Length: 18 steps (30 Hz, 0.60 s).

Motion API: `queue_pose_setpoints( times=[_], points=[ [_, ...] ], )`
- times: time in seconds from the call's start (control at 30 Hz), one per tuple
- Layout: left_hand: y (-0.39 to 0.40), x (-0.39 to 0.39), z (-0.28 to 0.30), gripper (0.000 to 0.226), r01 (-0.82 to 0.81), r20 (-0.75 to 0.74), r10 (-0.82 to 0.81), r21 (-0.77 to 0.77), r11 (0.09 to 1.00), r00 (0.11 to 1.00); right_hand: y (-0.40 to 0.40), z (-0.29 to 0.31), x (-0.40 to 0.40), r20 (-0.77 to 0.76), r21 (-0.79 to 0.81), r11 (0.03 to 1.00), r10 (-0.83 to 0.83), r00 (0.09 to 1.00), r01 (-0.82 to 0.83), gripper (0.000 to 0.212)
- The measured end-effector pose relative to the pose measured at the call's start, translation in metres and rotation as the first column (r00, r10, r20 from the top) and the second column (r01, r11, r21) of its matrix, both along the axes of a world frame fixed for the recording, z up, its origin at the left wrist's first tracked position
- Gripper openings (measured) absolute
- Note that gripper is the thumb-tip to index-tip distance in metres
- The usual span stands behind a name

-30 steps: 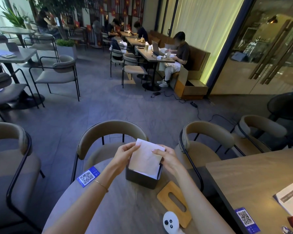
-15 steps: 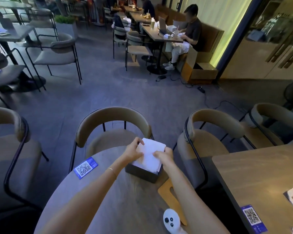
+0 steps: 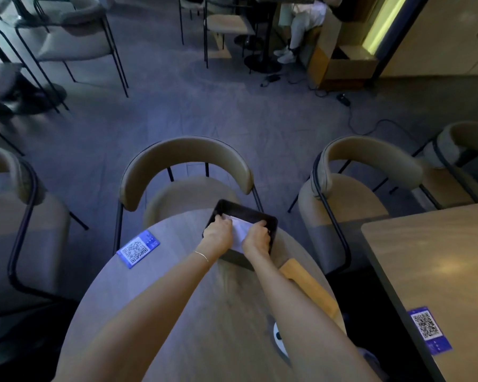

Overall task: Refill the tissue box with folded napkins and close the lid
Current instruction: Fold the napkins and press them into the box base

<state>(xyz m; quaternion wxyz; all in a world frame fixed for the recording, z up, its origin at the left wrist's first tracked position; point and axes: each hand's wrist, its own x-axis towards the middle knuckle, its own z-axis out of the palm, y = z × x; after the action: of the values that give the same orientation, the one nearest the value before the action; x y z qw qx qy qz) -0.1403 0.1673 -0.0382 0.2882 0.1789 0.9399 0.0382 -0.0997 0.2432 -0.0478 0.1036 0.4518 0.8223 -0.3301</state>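
Note:
A black open tissue box (image 3: 261, 214) stands at the far edge of the round grey table (image 3: 155, 312). White folded napkins (image 3: 241, 230) lie inside it. My left hand (image 3: 218, 235) presses on the napkins' left side and my right hand (image 3: 257, 238) on their right side, both reaching down into the box. The wooden lid (image 3: 309, 285) with its slot lies flat on the table to the right of the box, partly hidden by my right forearm.
A blue QR card (image 3: 138, 248) lies on the table to the left. A white round device (image 3: 279, 337) sits near the right edge. Beige chairs (image 3: 185, 172) stand behind the table. A wooden table (image 3: 436, 266) with another QR card (image 3: 428, 330) is at right.
The napkins went from upright above the box to pushed down inside it, with both hands following. The view tilted downward and the scene looks darker.

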Motion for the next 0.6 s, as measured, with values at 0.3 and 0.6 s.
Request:
queue_pose_setpoints(
  times=[0.3,0.6],
  points=[
    [-0.059,0.066,0.002,0.052,-0.116,0.023,0.117,-0.053,0.992,0.993,-0.054,0.004,0.052,0.087,0.032,0.978,0.204,0.975,-0.208,0.037],
    [-0.126,0.165,0.007,0.050,-0.221,0.055,0.223,-0.034,0.975,0.973,-0.117,0.006,0.139,0.129,0.015,0.943,0.328,0.936,-0.332,0.038]
  ],
)
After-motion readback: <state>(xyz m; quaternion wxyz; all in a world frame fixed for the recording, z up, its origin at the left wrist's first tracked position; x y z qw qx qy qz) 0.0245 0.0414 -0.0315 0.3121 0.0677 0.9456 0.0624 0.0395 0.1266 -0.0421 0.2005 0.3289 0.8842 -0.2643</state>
